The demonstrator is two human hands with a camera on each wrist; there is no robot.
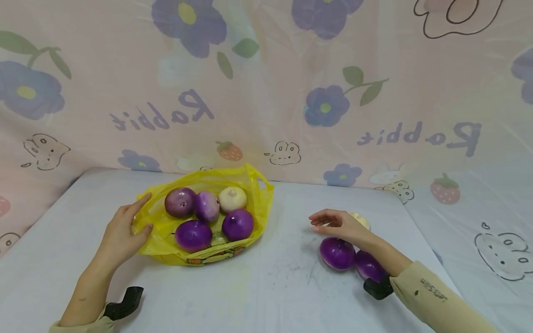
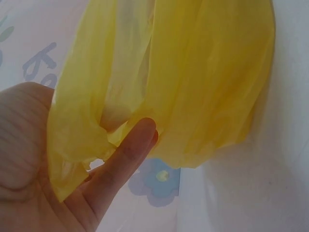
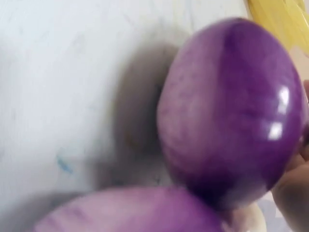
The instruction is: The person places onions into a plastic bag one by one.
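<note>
My left hand (image 1: 125, 231) is at the left rim of a yellow plastic bag (image 1: 154, 231), its thumb and forefinger spread apart against the plastic. In the left wrist view, the bag's loose edge (image 2: 72, 145) lies across the palm, and the other fingers are partly hidden. Several onions sit inside the bag: purple ones such as the front onion (image 1: 193, 236), and one white onion (image 1: 232, 199). My right hand (image 1: 339, 226) hovers over the right group with nothing in its fingers. Below it are a purple onion (image 1: 337, 254), a second purple onion (image 1: 370, 266) and a partly covered white onion (image 1: 361, 220).
A white table (image 1: 287, 286) carries everything, with some faint smudges in its middle. Behind it hangs a pink printed cloth (image 1: 266, 92) with flowers and rabbits. Black wrist devices stick out by the left forearm (image 1: 125, 303) and the right cuff (image 1: 378, 287).
</note>
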